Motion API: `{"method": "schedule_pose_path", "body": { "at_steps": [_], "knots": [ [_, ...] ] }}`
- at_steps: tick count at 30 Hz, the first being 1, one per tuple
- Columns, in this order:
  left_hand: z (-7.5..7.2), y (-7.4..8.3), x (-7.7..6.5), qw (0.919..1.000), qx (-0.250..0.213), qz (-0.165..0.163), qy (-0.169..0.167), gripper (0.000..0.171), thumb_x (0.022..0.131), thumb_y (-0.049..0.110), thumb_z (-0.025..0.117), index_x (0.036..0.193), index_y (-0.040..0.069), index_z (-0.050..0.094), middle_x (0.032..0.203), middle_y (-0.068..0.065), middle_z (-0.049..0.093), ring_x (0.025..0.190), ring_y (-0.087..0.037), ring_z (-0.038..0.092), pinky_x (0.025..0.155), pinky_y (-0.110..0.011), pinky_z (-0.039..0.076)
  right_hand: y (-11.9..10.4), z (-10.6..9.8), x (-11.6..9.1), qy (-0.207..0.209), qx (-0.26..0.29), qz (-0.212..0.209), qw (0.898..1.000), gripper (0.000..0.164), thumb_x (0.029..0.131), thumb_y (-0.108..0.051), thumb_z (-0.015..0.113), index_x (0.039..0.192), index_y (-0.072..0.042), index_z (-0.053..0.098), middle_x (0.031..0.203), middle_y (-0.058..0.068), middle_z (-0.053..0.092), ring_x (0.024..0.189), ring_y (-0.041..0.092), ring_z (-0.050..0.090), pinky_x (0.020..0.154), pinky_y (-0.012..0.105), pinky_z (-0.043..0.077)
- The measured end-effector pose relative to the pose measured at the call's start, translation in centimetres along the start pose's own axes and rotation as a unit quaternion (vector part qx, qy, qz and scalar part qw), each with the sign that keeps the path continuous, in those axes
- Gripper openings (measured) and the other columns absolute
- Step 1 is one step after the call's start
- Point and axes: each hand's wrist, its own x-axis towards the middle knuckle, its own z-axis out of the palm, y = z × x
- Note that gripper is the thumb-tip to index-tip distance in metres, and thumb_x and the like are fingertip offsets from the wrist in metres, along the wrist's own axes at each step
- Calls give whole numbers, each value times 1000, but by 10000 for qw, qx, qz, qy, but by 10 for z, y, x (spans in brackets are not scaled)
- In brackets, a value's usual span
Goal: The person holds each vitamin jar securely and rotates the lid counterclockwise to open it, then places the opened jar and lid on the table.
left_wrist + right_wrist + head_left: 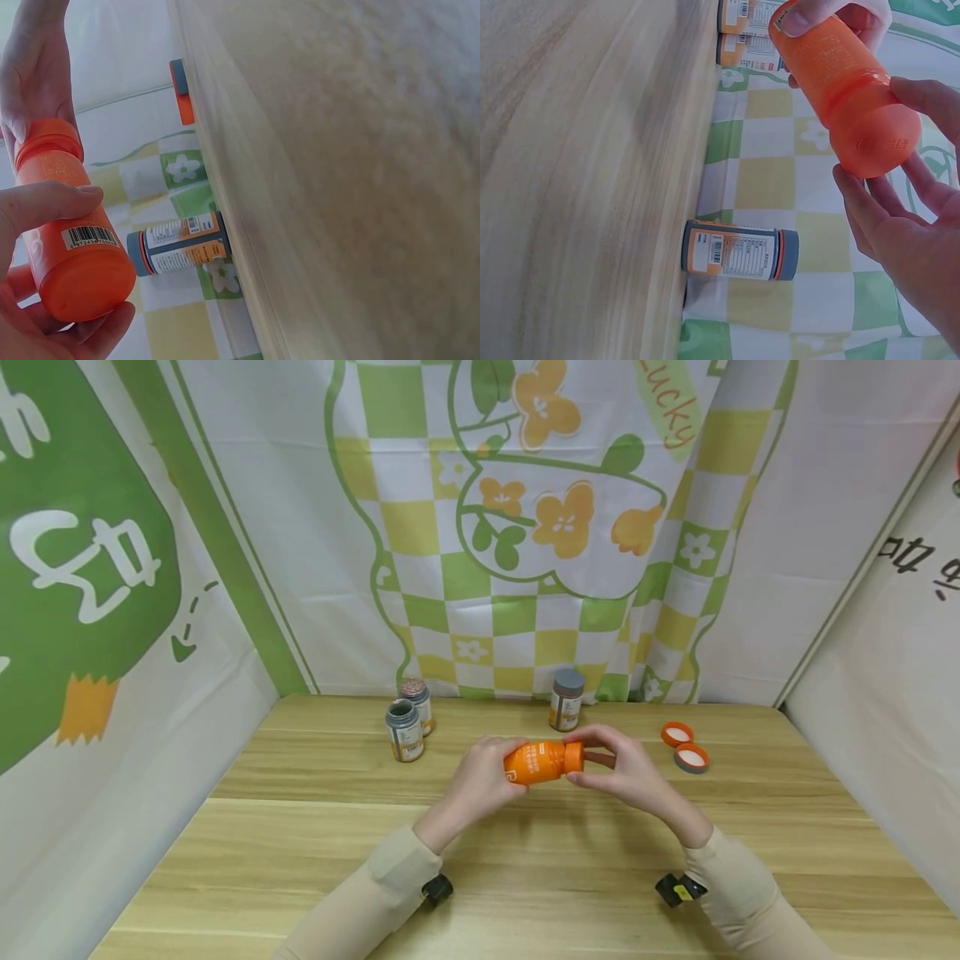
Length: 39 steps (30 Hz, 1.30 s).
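Observation:
An orange bottle (536,762) is held tilted on its side above the wooden table, its cap end toward the right. My left hand (483,774) grips the bottle's body near its base, thumb over the label in the left wrist view. With thumb and fingertips, my right hand (626,772) pinches the orange cap (573,757), which sits on the bottle's neck. Behind the bottle stands a grey-capped jar (567,700), upright with a white and orange label; it also shows in the right wrist view.
Two uncapped grey jars stand at the back left: a front jar (405,732) and a rear jar (417,703) with something reddish at its mouth. Two loose caps lie upturned at the back right, an orange-rimmed cap (692,757) and another cap (677,733). A patterned curtain (525,568) hangs behind the table (300,843).

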Motion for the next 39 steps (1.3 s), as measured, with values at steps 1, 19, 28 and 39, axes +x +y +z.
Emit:
{"method": "schedule_pose_path", "body": {
  "at_steps": [1, 19, 28, 39],
  "knots": [
    [0, 0, 0, 10000, -14, -18, -6, 57, 60, 15, 85, 113, 9, 67, 103, -7, 70, 91, -20, 61, 79, -34, 50, 4, 0, 0, 14, 21, -14, 10000, 43, 77, -1, 75, 117, -1, 59, 119, 15, 60, 109, 36, 58, 91, 38, 51],
    [-1, -2, 1, 9973, -490, -522, -143, 60, 62, 9, 83, 118, 5, 62, 110, -12, 67, 96, -25, 61, 83, -40, 51, 27, 0, -2, 361, 441, 339, 9978, 49, 76, -8, 78, 118, -1, 54, 121, 14, 56, 112, 34, 57, 90, 26, 50],
    [-1, -4, 0, 9960, -617, -638, -27, 60, 63, 9, 82, 119, 2, 61, 110, -13, 65, 95, -24, 61, 81, -39, 51, 31, -2, -2, 377, 505, 375, 9973, 46, 75, -5, 78, 110, 0, 50, 124, 18, 55, 111, 39, 56, 88, 28, 51],
    [-2, -10, 0, 9954, -671, -680, 54, 55, 63, 8, 81, 115, 4, 61, 104, -10, 66, 91, -21, 61, 78, -37, 51, 33, 0, -2, 341, 660, 340, 9967, 49, 75, -4, 78, 113, 5, 49, 124, 20, 54, 109, 41, 54, 86, 27, 52]
  ]
}}
